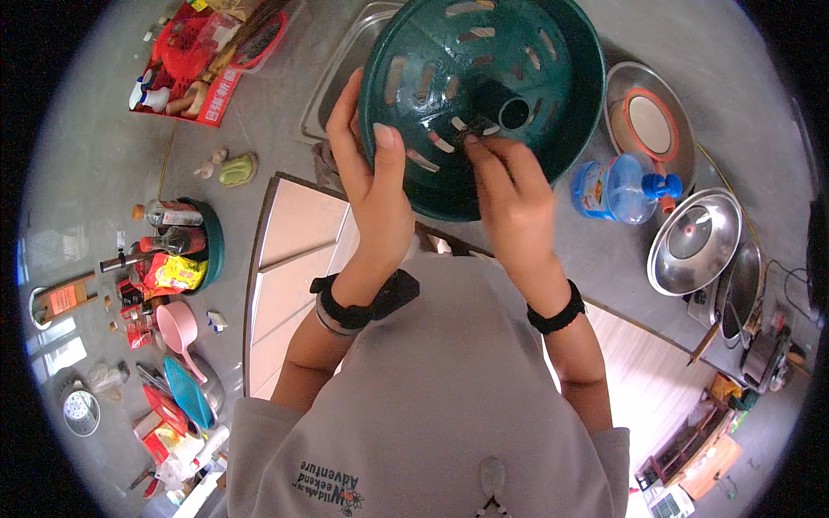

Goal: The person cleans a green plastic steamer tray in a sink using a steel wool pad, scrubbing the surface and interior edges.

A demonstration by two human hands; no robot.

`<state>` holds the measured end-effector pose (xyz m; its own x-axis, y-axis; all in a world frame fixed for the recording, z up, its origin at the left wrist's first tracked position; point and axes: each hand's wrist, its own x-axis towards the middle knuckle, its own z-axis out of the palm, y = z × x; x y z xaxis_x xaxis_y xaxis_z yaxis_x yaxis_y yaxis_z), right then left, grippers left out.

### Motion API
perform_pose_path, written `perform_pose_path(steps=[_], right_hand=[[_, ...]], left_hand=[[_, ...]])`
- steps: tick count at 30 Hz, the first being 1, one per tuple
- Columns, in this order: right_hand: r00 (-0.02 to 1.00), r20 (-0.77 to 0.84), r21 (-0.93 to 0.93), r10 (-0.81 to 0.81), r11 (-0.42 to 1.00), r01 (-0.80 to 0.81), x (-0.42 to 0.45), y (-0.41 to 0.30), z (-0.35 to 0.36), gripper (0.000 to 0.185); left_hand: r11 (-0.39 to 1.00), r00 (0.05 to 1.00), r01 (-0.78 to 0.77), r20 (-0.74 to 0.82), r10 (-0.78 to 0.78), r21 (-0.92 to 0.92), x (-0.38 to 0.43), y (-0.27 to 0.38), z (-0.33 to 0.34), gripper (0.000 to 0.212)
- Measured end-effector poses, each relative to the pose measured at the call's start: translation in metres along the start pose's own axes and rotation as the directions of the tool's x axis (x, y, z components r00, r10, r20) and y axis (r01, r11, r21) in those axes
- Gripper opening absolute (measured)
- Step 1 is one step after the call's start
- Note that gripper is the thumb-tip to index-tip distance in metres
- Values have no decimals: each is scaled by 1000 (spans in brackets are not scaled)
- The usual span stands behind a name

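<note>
A dark green plastic basket (447, 58) with slots and a hollow central tube is tilted up before me, wet and shiny inside. My left hand (382, 194) grips its left rim, thumb inside and fingers behind. With my right hand (518, 188) I pinch a small dark wad (467, 133), which looks like a scourer, against the slotted inner face beside the tube. The fingers partly cover the wad, so its material is hard to tell. Behind the basket shows part of a stainless steel sink (315, 120).
On the right stand a blue-tinted plastic jug (625, 189), a metal basin (618, 84) and a metal lid (712, 252). Leftwards are a soap dish (238, 169), a green tub (215, 246) of bottles, a pink ladle (176, 326) and a red tray (220, 97).
</note>
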<state>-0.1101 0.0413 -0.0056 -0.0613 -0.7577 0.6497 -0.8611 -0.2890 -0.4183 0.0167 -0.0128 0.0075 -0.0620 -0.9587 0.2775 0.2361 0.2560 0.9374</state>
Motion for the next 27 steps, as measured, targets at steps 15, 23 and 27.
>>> perform_pose_path(steps=[15, 23, 27], right_hand=[[996, -1, 111, -88, 990, 87, 3, -12, -2, 29], [990, 51, 45, -132, 991, 129, 4, -8, 2, 25], [988, 70, 85, -138, 988, 132, 12, -14, 2, 24]], left_hand=[[1000, 1000, -20, -11, 20, -7, -2, -2, 6, 51], [999, 998, 26, -54, -27, -24, -1, -2, 4, 51], [999, 999, -39, -19, 40, 28, -4, -5, 7, 52]])
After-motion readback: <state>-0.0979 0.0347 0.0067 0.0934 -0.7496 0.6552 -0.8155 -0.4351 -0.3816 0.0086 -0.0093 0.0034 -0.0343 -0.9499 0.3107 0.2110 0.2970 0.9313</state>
